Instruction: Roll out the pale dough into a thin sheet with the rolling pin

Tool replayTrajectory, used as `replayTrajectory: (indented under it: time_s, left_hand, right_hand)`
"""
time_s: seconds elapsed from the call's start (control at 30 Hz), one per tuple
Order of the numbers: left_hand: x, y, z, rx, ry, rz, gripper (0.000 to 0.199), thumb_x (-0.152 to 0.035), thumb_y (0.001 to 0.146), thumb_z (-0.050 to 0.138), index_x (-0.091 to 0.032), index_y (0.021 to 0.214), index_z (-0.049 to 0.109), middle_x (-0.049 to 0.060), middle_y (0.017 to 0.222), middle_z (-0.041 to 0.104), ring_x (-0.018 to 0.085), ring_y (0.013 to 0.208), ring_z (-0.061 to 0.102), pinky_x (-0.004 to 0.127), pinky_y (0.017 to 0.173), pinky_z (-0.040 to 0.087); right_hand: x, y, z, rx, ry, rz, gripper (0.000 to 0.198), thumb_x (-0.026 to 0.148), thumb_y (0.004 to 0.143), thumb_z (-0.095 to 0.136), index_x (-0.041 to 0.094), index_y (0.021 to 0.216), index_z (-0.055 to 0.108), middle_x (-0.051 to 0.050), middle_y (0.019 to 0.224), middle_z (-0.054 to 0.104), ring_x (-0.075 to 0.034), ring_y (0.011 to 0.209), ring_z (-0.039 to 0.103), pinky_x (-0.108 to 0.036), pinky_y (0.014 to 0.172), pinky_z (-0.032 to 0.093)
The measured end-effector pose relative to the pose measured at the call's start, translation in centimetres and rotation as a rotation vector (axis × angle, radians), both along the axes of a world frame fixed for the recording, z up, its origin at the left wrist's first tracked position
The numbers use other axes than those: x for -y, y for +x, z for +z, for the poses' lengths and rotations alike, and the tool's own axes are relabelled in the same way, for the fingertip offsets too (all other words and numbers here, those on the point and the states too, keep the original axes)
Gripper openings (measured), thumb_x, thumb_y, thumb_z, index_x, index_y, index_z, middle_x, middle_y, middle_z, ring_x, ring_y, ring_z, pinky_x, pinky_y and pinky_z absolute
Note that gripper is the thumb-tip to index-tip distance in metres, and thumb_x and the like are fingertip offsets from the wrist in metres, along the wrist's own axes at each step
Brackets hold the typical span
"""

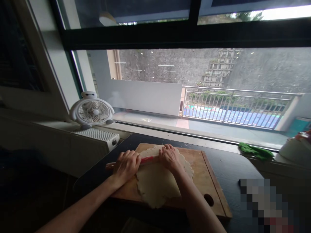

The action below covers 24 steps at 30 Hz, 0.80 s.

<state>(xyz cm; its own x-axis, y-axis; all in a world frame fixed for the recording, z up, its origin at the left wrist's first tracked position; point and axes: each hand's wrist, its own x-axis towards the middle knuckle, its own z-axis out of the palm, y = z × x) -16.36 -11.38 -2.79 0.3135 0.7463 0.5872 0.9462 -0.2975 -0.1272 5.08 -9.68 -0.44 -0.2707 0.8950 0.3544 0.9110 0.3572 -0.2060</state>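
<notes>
A wide sheet of pale dough (157,184) with ragged edges lies on a wooden cutting board (213,191). Across its far part rests a rolling pin (147,159), reddish in the middle, its brown left end sticking out past the dough. My left hand (127,163) is wrapped over the pin's left part, near the dough's left edge. Over the right part of the pin my right hand (168,155) is closed, above the dough. The pin's right end is hidden by that hand.
The board lies on a dark table (233,165) by a large window. A white fan (94,111) stands on a box at the left. On the sill at right are a green cloth (255,151) and a white container (295,150). A pixelated patch covers the table's right side.
</notes>
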Motion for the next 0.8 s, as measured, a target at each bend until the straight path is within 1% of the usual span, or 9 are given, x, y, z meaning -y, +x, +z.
replayTrajectory:
  time_s: [0.13,0.2,0.27,0.33,0.43,0.53,0.6,0.7,0.8]
  left_hand:
    - [3.8,1.7,0.0,0.037,-0.086,-0.101,0.031,-0.034,0.093,0.033,-0.022,0.088,0.062,0.007,0.087,0.059,0.023,0.085,0.052,0.037,0.078,0.036]
    - [5.5,2.5,0.1,0.062,-0.141,-0.179,0.030,-0.036,0.093,0.034,-0.025,0.102,0.061,0.006,0.092,0.058,0.022,0.090,0.051,0.037,0.080,0.036]
    - [6.4,3.3,0.3,0.077,-0.181,-0.243,0.031,-0.037,0.093,0.035,-0.027,0.114,0.057,0.005,0.096,0.056,0.022,0.091,0.050,0.037,0.082,0.036]
    - [6.3,4.2,0.5,0.075,-0.204,-0.264,0.031,-0.037,0.093,0.035,-0.028,0.113,0.057,0.005,0.095,0.055,0.021,0.089,0.050,0.037,0.082,0.036]
    - [4.9,5.2,0.7,0.071,-0.204,-0.238,0.031,-0.037,0.093,0.034,-0.026,0.099,0.063,0.005,0.093,0.054,0.021,0.088,0.049,0.038,0.082,0.037]
    - [3.9,5.7,0.6,0.079,-0.190,-0.212,0.030,-0.035,0.093,0.035,-0.024,0.100,0.062,0.007,0.094,0.055,0.022,0.089,0.050,0.039,0.082,0.037]
    - [4.1,5.5,0.4,0.079,-0.203,-0.227,0.029,-0.033,0.092,0.037,-0.025,0.110,0.058,0.007,0.097,0.056,0.023,0.091,0.049,0.040,0.084,0.037]
    - [5.9,4.3,-0.1,0.093,-0.252,-0.265,0.034,-0.030,0.090,0.042,-0.027,0.123,0.051,0.006,0.104,0.055,0.024,0.097,0.048,0.040,0.088,0.036]
    - [8.1,2.7,-0.1,0.117,-0.310,-0.278,0.038,-0.029,0.087,0.048,-0.030,0.124,0.050,0.004,0.106,0.053,0.023,0.099,0.048,0.039,0.088,0.037]
  right_hand:
    - [6.8,1.9,-2.4,0.045,0.007,0.065,0.043,0.027,0.094,0.029,0.014,0.134,0.039,-0.010,0.140,0.040,-0.020,0.133,0.028,-0.038,0.105,0.028]
    - [10.7,3.1,-3.4,0.091,0.064,0.139,0.048,0.023,0.093,0.031,0.012,0.139,0.032,-0.010,0.145,0.032,-0.021,0.136,0.022,-0.039,0.107,0.027]
    - [13.1,3.6,-3.7,0.103,0.149,0.159,0.050,0.021,0.091,0.034,0.012,0.140,0.031,-0.010,0.146,0.030,-0.022,0.136,0.022,-0.039,0.107,0.028]
    - [12.8,3.2,-3.0,0.081,0.140,0.109,0.045,0.020,0.092,0.033,0.014,0.136,0.038,-0.010,0.138,0.043,-0.020,0.129,0.036,-0.038,0.105,0.030]
    - [8.2,1.5,-1.1,0.037,0.040,-0.020,0.039,0.020,0.094,0.026,0.016,0.127,0.048,-0.010,0.116,0.061,-0.018,0.112,0.054,-0.038,0.098,0.036]
    - [3.0,0.3,0.3,0.038,0.028,-0.037,0.035,0.025,0.094,0.029,0.017,0.117,0.055,-0.012,0.122,0.058,-0.022,0.120,0.047,-0.041,0.097,0.036]
    - [1.8,0.3,0.1,0.046,0.014,-0.016,0.035,0.029,0.095,0.029,0.017,0.111,0.058,-0.012,0.128,0.053,-0.023,0.126,0.040,-0.042,0.101,0.031]
    - [4.8,1.4,-1.6,0.060,-0.020,0.038,0.039,0.032,0.096,0.025,0.018,0.118,0.055,-0.007,0.136,0.046,-0.021,0.133,0.028,-0.042,0.106,0.023]
    - [10.6,3.1,-3.0,0.075,0.008,0.125,0.047,0.033,0.096,0.025,0.016,0.139,0.032,-0.006,0.147,0.029,-0.020,0.138,0.015,-0.042,0.110,0.016]
